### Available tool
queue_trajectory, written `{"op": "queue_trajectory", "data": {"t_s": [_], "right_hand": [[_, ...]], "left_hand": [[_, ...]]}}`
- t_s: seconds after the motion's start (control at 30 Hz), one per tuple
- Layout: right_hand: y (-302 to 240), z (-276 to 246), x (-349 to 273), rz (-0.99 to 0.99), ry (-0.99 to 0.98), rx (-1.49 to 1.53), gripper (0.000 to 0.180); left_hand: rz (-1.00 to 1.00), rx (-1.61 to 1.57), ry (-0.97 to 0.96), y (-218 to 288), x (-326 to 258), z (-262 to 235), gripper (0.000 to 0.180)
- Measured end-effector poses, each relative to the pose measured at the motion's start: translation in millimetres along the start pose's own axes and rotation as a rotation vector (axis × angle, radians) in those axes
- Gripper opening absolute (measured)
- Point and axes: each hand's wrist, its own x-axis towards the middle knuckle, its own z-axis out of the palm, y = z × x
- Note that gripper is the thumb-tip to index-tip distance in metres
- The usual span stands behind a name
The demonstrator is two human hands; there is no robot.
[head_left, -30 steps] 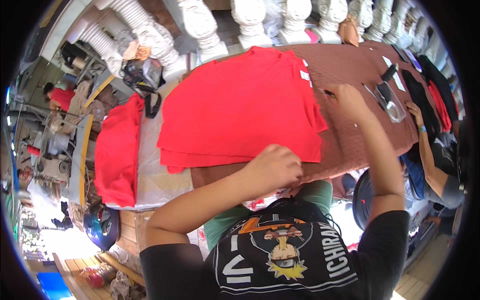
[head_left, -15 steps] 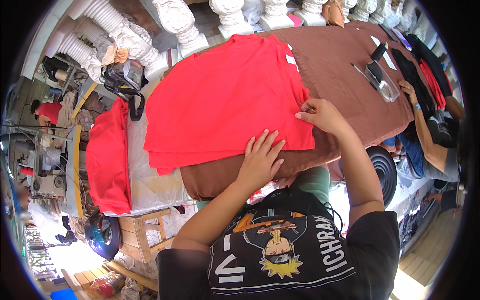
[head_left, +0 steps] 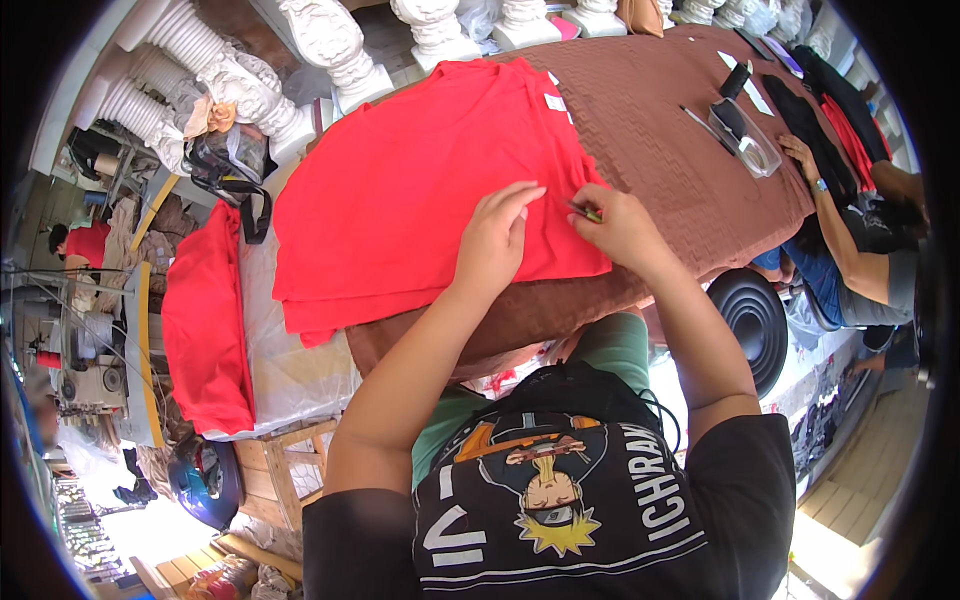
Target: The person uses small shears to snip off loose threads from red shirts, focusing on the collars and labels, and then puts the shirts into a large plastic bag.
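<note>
A stack of red T-shirts lies spread before me, necklines at the far side and a white label at the right. My right hand is closed on a small tool with a dark pointed tip and a green part, over the right edge of the stack. Most of that tool is hidden in the fingers. Just left of it, my left hand is held over the red cloth, fingers stretched to the right and thumb apart. No object shows in it.
A brown cloth covers the table. At its right stands a clear plastic box, near a co-worker's hand and black garments. Another red garment hangs at the left. White balusters line the far side.
My left hand has lifted from the shirts' near edge and moved farther in, beside my right hand. The right hand has turned, showing more of the small tool. The view has shifted slightly.
</note>
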Motion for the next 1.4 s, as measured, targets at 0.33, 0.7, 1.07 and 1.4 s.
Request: {"op": "queue_trajectory", "data": {"t_s": [0.33, 0.7, 1.07, 1.4], "right_hand": [[-14.0, -4.4, -14.8, 0.016, -0.005, 0.298, 0.029], [24.6, 41.8, -15.9, -0.226, 0.019, 0.265, 0.022], [25.2, 34.9, -25.7, -0.253, -0.03, 0.253, 0.021], [-2.4, 35.3, -21.8, -0.441, -0.068, 0.082, 0.021]], "left_hand": [[0.249, 0.457, -0.042, 4.2, 21.0, -11.1, 0.013], [0.057, 0.455, 0.082, -26.9, -52.6, -10.0, 0.021], [0.119, 0.334, 0.09, -4.2, -42.7, -12.8, 0.017], [-0.039, 0.15, 0.063, -23.1, -76.9, -20.5, 0.024]]}}
